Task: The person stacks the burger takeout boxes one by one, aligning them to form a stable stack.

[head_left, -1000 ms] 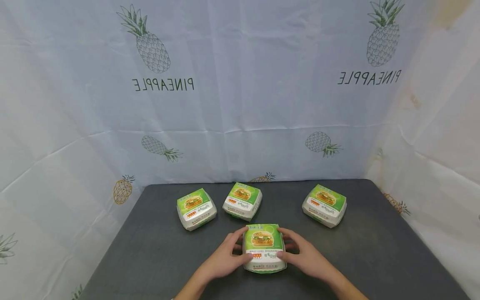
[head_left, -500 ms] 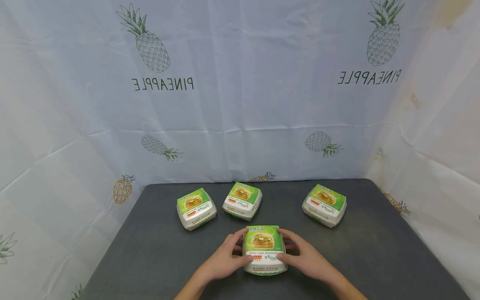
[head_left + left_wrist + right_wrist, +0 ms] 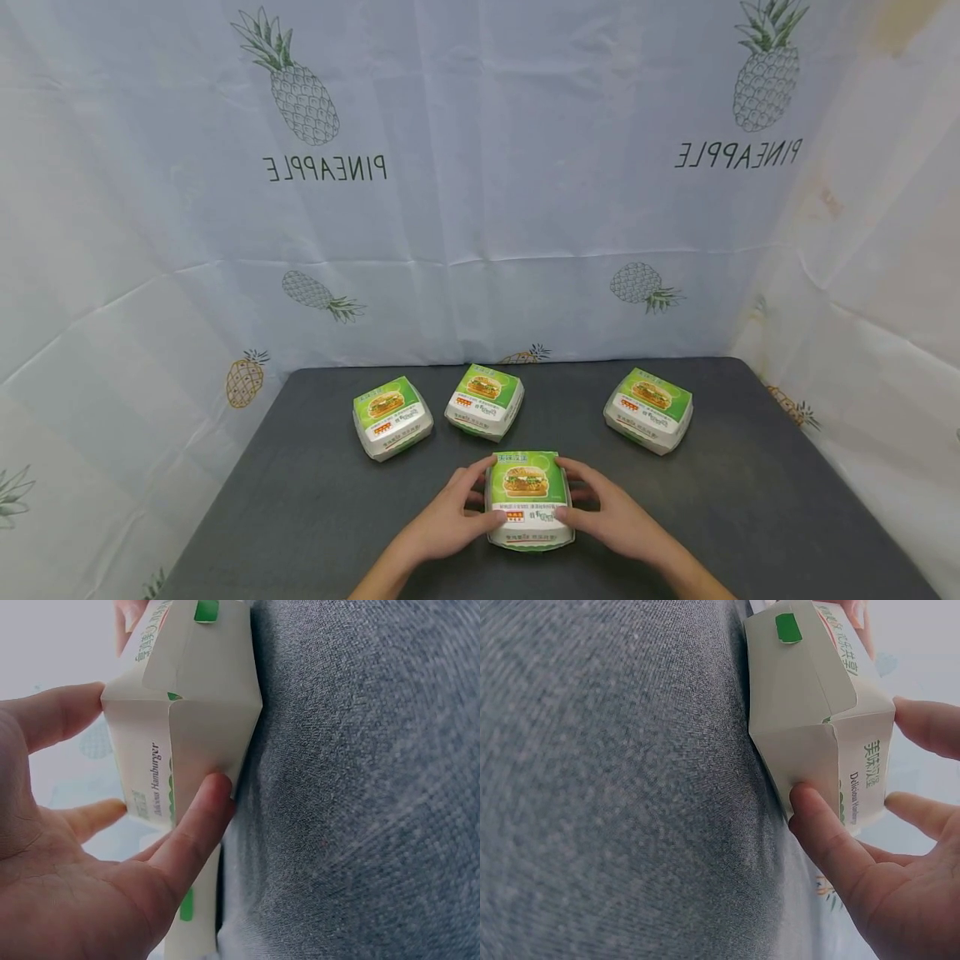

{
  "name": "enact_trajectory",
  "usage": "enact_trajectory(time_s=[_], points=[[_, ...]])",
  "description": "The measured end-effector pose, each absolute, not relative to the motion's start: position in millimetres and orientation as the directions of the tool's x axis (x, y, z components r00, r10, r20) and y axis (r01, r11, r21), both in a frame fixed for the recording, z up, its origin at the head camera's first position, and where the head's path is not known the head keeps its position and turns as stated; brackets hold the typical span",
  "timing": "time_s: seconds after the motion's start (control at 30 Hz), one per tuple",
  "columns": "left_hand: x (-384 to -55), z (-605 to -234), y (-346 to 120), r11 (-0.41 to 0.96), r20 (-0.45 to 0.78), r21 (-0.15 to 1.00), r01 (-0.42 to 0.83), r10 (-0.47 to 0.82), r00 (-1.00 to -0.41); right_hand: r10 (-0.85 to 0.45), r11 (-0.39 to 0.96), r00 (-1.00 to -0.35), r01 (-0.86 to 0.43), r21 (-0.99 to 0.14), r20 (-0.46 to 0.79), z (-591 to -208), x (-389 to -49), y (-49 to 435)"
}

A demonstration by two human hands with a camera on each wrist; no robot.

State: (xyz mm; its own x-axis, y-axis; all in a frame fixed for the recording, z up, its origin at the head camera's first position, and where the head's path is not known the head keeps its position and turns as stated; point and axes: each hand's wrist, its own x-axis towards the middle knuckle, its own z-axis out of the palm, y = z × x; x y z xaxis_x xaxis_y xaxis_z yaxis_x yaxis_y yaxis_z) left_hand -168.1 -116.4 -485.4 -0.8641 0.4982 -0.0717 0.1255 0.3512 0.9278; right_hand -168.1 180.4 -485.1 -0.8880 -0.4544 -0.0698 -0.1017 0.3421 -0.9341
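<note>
A green and white hamburger box (image 3: 528, 492) with a burger picture on its lid sits on the dark table near the front, between both hands. My left hand (image 3: 453, 512) grips its left side, thumb at the near top corner and index finger at the far one. On the opposite side my right hand (image 3: 607, 510) holds it the same way. In the left wrist view, one finger (image 3: 199, 825) lies low against the box's slanted side wall. The right wrist view shows a matching finger (image 3: 821, 832) low on the other side. The lid is closed.
Three similar hamburger boxes stand farther back: one at left (image 3: 393, 419), one near the middle (image 3: 485, 403) and one at right (image 3: 648, 412). The dark grey tabletop (image 3: 300, 517) ends at a white pineapple-print curtain (image 3: 480, 208), which also hangs along both sides.
The held hamburger box has shifted very slightly toward the near edge since a second ago, both hands staying on it. Over the last half second nothing visibly moves.
</note>
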Motion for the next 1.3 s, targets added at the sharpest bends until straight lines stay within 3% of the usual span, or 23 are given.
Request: enact_trajectory(time_s=[0.7,1.3], points=[[-177,-496,-113,0.386,-0.003,0.891,0.239,0.533,-0.846,-0.448,0.350,-0.891,-0.104,-0.931,-0.069,-481,-168,185],[-178,-499,-110,0.393,0.020,0.881,0.265,0.528,-0.849,-0.352,0.519,-0.935,-0.163,-0.839,-0.036,-461,-169,214]])
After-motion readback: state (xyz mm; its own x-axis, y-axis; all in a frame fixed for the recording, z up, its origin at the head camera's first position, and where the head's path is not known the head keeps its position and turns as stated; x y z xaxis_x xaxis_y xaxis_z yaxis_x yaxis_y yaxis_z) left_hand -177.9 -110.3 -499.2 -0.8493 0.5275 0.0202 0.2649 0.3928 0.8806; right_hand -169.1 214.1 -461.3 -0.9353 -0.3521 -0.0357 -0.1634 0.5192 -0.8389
